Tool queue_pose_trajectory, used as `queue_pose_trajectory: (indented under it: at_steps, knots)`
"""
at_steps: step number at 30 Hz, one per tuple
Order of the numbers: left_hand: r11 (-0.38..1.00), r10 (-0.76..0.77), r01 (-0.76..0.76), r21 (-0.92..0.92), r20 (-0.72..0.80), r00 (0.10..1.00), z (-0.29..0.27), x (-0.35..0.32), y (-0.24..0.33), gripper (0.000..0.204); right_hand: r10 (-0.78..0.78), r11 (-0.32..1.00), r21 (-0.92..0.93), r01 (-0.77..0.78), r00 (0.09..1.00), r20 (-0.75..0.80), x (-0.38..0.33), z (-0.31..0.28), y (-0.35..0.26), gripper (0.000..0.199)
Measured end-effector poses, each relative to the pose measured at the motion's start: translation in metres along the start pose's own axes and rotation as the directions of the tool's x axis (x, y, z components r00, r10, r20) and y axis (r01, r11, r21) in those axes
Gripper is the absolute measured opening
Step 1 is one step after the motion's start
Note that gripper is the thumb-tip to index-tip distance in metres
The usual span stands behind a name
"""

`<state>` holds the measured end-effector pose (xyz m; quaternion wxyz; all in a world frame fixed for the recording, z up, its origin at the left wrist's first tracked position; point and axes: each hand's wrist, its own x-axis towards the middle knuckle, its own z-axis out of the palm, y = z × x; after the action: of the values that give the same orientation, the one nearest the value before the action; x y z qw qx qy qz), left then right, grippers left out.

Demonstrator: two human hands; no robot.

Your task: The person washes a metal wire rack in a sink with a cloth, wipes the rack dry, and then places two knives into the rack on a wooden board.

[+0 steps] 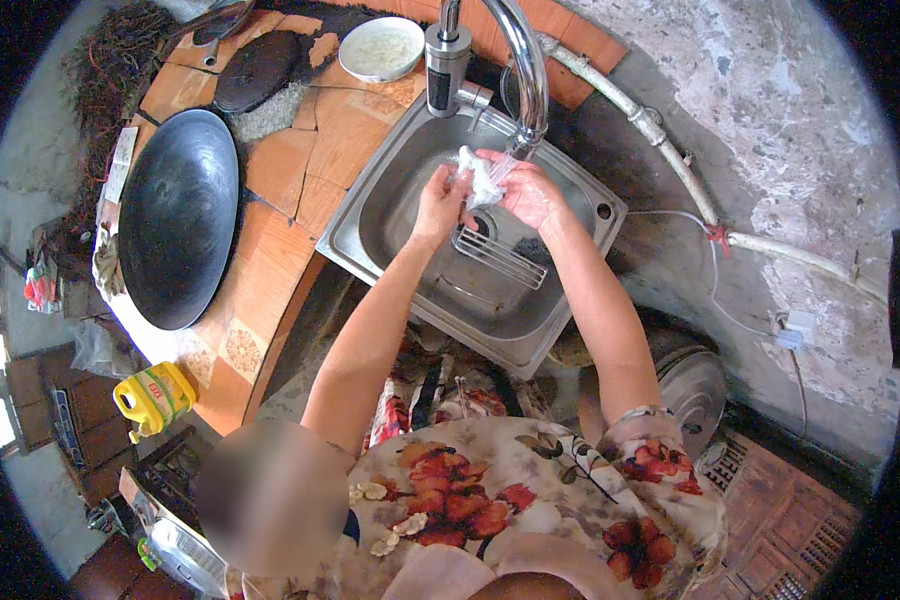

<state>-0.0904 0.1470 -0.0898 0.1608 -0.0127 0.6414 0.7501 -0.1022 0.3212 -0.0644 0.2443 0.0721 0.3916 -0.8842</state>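
Cloth (pixel 477 182) rinsing above the sink (pixel 380 225)

My left hand (pixel 442 203) is pinching the white cloth; my right hand (pixel 533 197) is spreading under running water (pixel 506 168). I am seemingly rinsing; the next move is probably calling for turning it over.

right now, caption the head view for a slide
White wad between left hand and right hand, beneath a chrome faucet, over a steel sink.
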Motion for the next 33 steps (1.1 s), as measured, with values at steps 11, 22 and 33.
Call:
queue_pose_trajectory:
  at_steps: [11,22,33]
  knots:
    - [0.913,-0.139,0.109,-0.393,-0.047,0.989,0.001,-0.002,-0.013,0.031,-0.208,0.974,-0.100,0.204,0.978,-0.025,-0.014,0.011,0.036,0.051]
    - [0.900,-0.236,0.218,-0.378,-0.001,0.972,0.012,0.015,-0.011,0.028,-0.433,0.833,-0.446,0.327,0.888,-0.157,-0.007,0.016,0.043,0.022]
    - [0.550,0.013,0.227,-0.804,0.281,0.960,0.001,0.003,-0.003,0.059,0.001,0.944,0.320,0.083,0.968,-0.253,0.002,0.007,0.034,0.024]
